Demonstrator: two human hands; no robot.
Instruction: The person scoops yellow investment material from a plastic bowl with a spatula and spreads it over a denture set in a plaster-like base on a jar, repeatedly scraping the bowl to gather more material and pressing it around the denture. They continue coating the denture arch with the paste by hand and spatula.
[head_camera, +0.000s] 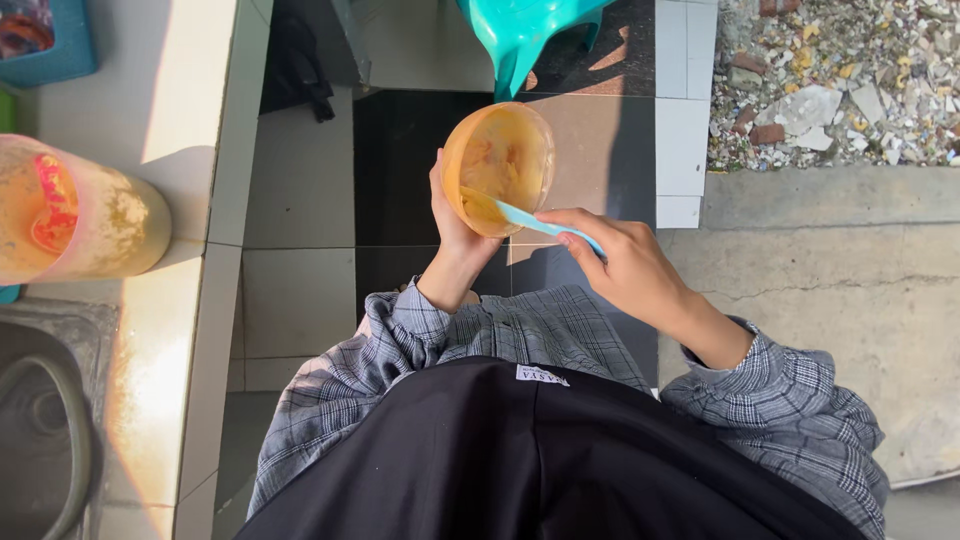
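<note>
**Scraping the bowl clean with a spatula**

Head view: nearest the camera is the person's dark apron over a grey checked shirt, with both sleeves reaching forward. The left hand (452, 225) cups a translucent orange bowl (498, 168) from its left side, fingers wrapped round the rim and wall, tipping it so the mouth faces up toward the camera. Pale batter smears the inside. The right hand (622, 262) has its fingers pinched shut on the handle of a light-blue spatula (530, 220), whose blade lies inside the bowl at its lower wall. The bowl hangs in the air above the tiled floor, apart from the desk (150, 330) on the left, where a smeared tall container (75, 210) lies.

To do this well, I would keep the bowl firmly tilted, press the blade flat to the wall, and sweep round in one direction so the batter gathers in one spot. A turquoise stool (525, 35) stands beyond.
</note>
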